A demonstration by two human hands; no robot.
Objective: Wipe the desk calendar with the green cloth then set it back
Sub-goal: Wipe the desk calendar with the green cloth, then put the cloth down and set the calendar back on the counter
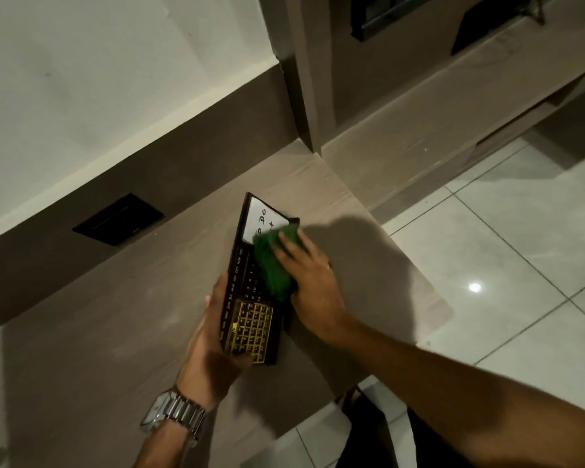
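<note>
The desk calendar (pixel 247 305) is a dark, long board with gold month names, a gold date grid and a white "To Do" note at its far end. It is held above the brown desk top (pixel 115 332), tilted. My left hand (pixel 213 342) grips its near end from the left side, a metal watch on the wrist. My right hand (pixel 309 282) presses the green cloth (pixel 271 261) flat on the calendar's middle, fingers spread over the cloth. The cloth hides part of the note and the numbers under it.
A black socket plate (pixel 119 219) sits in the brown back panel on the left. The desk's right edge drops to a white tiled floor (pixel 504 265). A brown cabinet column (pixel 304 79) and a lower shelf (pixel 419 123) stand behind.
</note>
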